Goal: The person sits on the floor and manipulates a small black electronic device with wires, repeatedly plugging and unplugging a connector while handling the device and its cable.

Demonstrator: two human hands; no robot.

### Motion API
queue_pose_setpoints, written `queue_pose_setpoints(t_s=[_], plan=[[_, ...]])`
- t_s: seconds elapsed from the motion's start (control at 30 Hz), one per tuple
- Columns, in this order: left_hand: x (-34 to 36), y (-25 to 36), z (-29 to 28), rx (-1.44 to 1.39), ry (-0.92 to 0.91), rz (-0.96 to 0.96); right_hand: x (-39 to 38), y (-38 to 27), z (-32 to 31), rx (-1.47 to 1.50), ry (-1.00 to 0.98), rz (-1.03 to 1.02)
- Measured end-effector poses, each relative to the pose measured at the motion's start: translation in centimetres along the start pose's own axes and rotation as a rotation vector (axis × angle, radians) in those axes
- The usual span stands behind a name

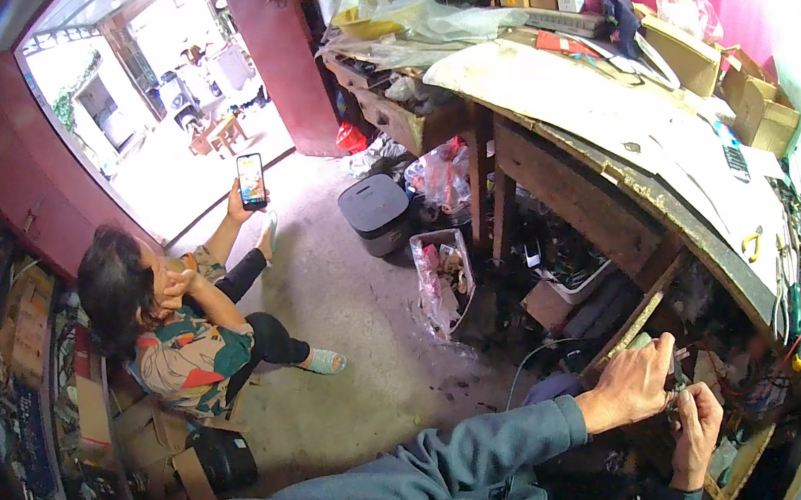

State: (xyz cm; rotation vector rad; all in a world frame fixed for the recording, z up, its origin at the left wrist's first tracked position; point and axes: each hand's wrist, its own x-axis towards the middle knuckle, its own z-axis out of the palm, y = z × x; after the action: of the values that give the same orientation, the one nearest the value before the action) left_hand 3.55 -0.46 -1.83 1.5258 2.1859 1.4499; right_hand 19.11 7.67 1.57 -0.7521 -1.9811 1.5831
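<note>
Small part [676,383], too small and blurred to identify, sits between the two hands; clock directions run from it. Right hand [697,426] at 5 o'clock, thumb and finger pinching the part. Left hand [632,380] at 9 o'clock, curled, back of hand up; fingertips hidden, cannot tell what it grips. Wooden drawer [747,467] near the right hand, between 4 and 5 o'clock. Desk [577,194] toward 11 o'clock; on top, yellow pliers [754,243] toward 1 and a keypad device [734,161] at 12. Box [424,298] of scraps between 9 and 10, lidded bin [372,207] beyond it toward 10. Seated person [193,354] well apart at 9, one hand at face, the other holding up a lit phone [251,180].
</note>
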Motion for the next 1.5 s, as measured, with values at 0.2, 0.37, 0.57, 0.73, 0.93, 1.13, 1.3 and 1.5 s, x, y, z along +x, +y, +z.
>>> queue_pose_setpoints(t_s=[0.2,0.37,0.57,0.73,0.93,1.13,1.3,1.5], plan=[[-0.22,0.16,-0.26,0.013,0.028,0.009,-0.18,0.31,-0.16,-0.021,-0.006,-0.012],[-0.16,0.41,-0.33,0.015,0.016,0.001,-0.11,0.50,-0.19,0.000,-0.003,-0.034],[-0.11,0.41,-0.48,0.016,-0.014,-0.012,-0.04,1.01,-0.29,0.017,0.002,-0.019],[-0.12,0.40,-0.62,0.019,-0.006,-0.006,-0.20,0.26,-0.13,0.003,-0.002,-0.019],[0.01,0.28,-0.55,0.018,-0.005,-0.002,-0.15,0.41,0.06,0.013,0.010,-0.032],[-0.03,0.46,-0.75,0.014,-0.009,0.005,-0.12,0.74,-0.13,-0.006,0.017,-0.038],[-0.01,0.53,-0.81,0.037,-0.030,-0.013,-0.16,0.44,-0.05,-0.001,0.009,-0.045],[-0.01,0.61,-0.80,0.026,-0.038,-0.026,-0.08,0.66,-0.08,0.033,0.002,-0.042]])
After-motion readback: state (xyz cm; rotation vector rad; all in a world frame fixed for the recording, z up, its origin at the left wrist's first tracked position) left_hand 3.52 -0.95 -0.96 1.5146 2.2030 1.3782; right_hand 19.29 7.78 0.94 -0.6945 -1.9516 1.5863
